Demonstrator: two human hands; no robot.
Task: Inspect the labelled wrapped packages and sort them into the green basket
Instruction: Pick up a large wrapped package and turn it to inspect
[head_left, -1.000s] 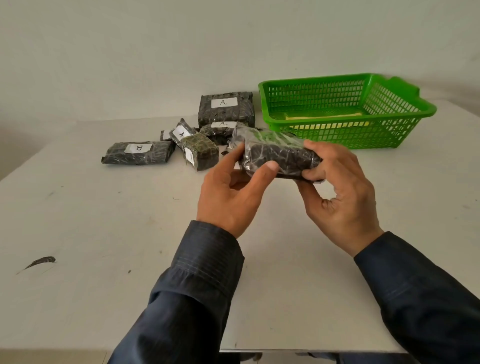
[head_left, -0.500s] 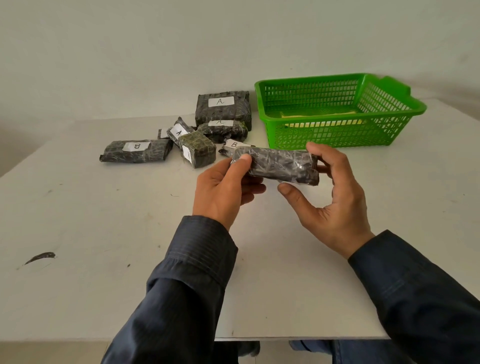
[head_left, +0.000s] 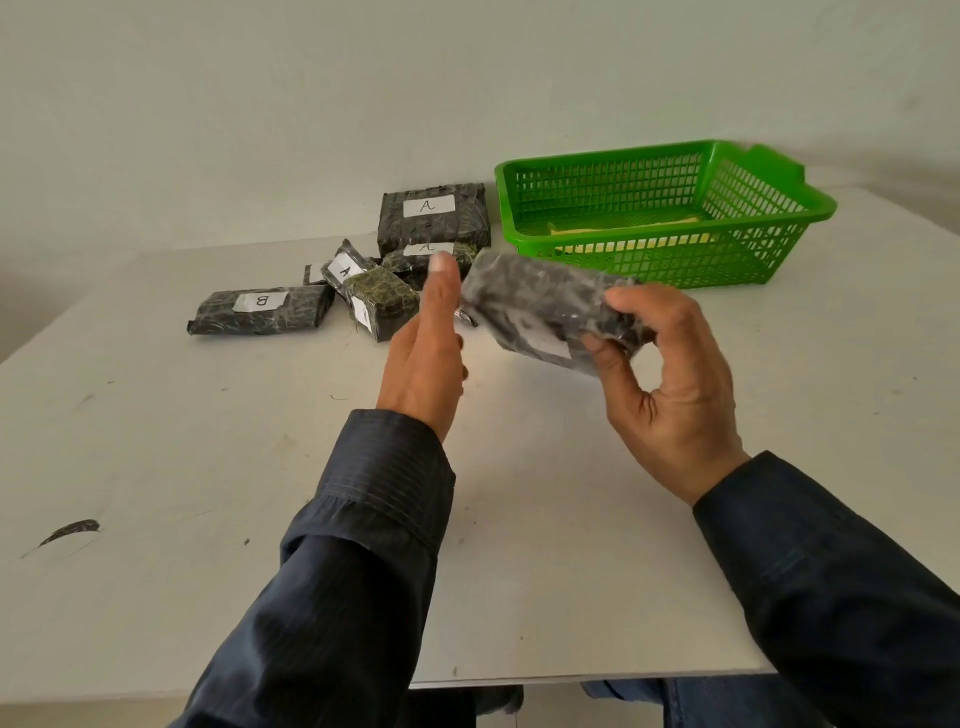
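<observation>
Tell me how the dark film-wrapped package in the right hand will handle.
The dark film-wrapped package is probably stiff: it juts from the right hand without sagging. Likely light, since a pinch at one end carries it. Its glossy wrap may be slippery.

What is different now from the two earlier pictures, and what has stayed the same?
The left hand let go of the package and opened, fingers straight. The right hand now holds it alone, tilted, with its left end higher. The other packages and the basket lie as before.
</observation>
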